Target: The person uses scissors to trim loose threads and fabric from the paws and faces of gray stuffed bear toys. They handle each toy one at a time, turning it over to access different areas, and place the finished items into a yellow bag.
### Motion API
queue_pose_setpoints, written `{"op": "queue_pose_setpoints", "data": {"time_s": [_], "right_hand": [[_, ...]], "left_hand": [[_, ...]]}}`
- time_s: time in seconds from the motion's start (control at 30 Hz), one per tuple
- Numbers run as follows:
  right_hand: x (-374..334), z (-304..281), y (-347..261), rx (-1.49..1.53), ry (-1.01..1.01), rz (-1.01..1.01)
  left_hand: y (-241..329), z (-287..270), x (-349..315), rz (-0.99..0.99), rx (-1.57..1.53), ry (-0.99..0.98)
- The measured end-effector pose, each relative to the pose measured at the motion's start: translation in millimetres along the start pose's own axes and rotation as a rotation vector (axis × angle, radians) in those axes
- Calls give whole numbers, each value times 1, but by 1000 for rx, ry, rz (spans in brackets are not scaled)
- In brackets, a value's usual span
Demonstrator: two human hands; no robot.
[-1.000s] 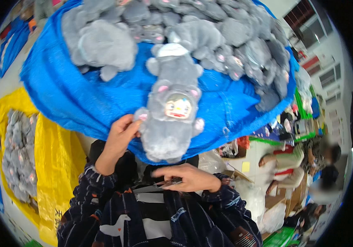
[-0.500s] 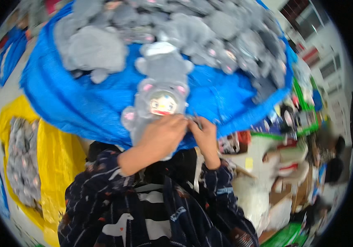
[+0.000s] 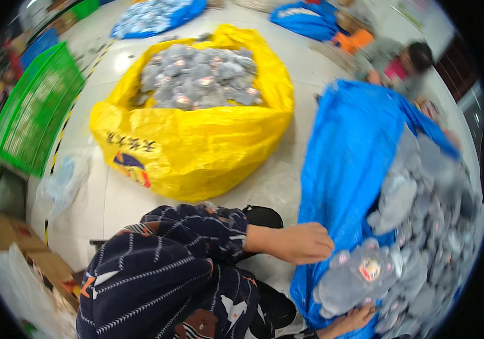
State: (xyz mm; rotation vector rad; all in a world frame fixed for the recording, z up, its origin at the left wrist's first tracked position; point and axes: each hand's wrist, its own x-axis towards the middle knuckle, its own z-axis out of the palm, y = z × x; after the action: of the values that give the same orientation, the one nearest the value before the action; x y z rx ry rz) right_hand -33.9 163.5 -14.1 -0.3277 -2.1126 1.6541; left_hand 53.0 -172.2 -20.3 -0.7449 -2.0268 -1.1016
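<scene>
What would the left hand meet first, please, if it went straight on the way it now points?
Probably the blue sack, which shows just beyond the left hand, or perhaps the grey plush toy; depth is unclear here.

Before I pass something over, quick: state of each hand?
Left hand: loosely curled; whether holding anything cannot be told.
Right hand: at the grey plush toy; grip cannot be told.

blue sack (image 3: 352, 130): grey plush toys (image 3: 425, 248) | floor (image 3: 83, 220): yellow sack (image 3: 196, 150), plastic bag (image 3: 61, 183)

Grey plush toy (image 3: 350, 278), face upward
</scene>
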Motion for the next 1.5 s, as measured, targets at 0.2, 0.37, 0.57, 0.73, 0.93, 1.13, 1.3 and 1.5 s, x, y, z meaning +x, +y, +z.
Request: {"op": "queue_pose_setpoints", "data": {"time_s": [0.2,0.37,0.57,0.73,0.93,1.13,1.3,1.5], "right_hand": [[-32,24,-36,-258,-126,-339],[-31,25,-23,-429,-144,-440],[-40,55,-26,-564,-241,-493],[-45,76,-35,-627,-300,-525],[-47,88,-45,-668,-331,-547],[-53,87,-43,-679,-309,-505],[-55,81,-36,-663,-286,-431],[-53,49,-28,-645,-258,-401]], "left_hand": [[-13,-96,-90,-426,300,179],[-18,-134,-137,-532,380,242],[-28,-187,-189,-625,458,392],[-10,-242,-270,-875,626,600],[34,-314,-469,-1469,1122,1301],[142,-337,-573,-905,459,2655],[140,-344,-586,-873,398,2659],[69,-372,-485,-872,199,2238]]}}
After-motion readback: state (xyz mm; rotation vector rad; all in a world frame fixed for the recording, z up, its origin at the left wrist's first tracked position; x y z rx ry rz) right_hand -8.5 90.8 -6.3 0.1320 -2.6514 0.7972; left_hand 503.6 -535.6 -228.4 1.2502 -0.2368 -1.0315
